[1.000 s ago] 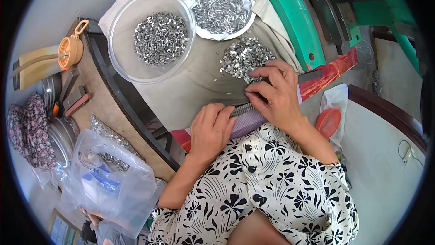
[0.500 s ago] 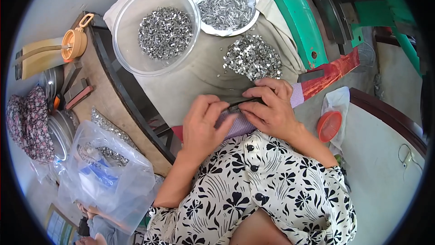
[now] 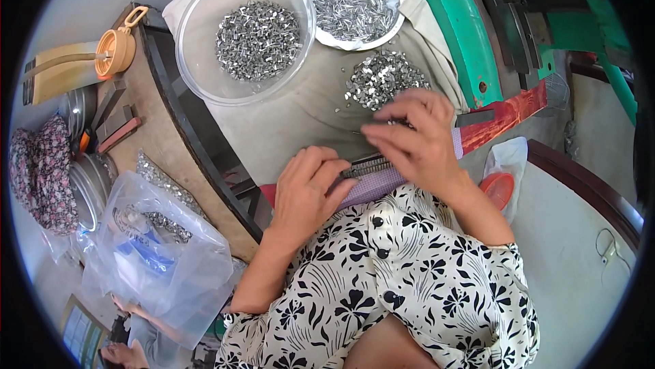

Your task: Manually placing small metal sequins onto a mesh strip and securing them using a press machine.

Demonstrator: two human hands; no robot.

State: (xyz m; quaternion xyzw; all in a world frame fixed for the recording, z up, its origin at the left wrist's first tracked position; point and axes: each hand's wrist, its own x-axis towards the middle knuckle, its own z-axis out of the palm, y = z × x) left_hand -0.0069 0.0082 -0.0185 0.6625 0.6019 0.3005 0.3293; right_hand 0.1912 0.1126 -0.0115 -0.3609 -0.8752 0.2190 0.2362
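My left hand (image 3: 307, 188) is closed on the left end of a dark, narrow strip (image 3: 372, 166) with a row of small slots or teeth along it. The strip lies by a purple checked cloth (image 3: 368, 188) close to my body. My right hand (image 3: 423, 140) is lifted off the strip, its fingers bent and blurred by motion. It hovers at the near edge of a loose pile of small, shiny flat metal pieces (image 3: 382, 79). Whether anything is between its fingertips cannot be made out.
Beyond the pile stand a clear round tub (image 3: 187, 62) of short metal bits and a white bowl (image 3: 398, 24) of slim metal pins. Green machinery (image 3: 454, 35) borders the right; a plastic bag (image 3: 170, 267) hangs left by a wooden table (image 3: 164, 137). Another person (image 3: 147, 338) is at lower left.
My right hand has left the strip and moved up toward the pile, uncovering the slotted strip. My left hand has stayed at the strip's left end. The view has shifted slightly.
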